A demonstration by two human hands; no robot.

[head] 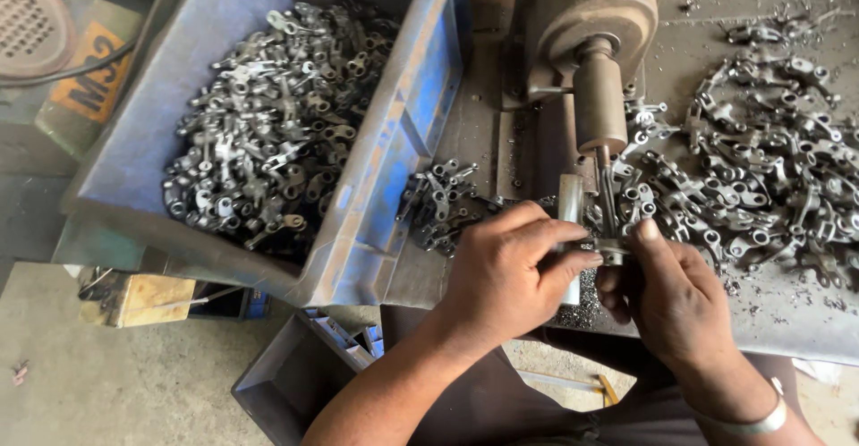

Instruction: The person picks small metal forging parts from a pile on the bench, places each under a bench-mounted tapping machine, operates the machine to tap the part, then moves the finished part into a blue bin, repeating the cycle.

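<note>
Bare left hand (506, 271) and right hand (667, 294) pinch a small grey forked metal part (614, 251) between fingertips, beneath the brown drilling machine's spindle (599, 101). Fingers hide most of the part; right wrist wears a silver bangle (747, 425).

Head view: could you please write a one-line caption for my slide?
Both hands hold a small metal part under a drill spindle, between a blue bin and loose parts.

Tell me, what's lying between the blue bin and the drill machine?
In the head view, a small heap of grey metal parts lies on the bench between the blue bin and the drill machine.
</note>
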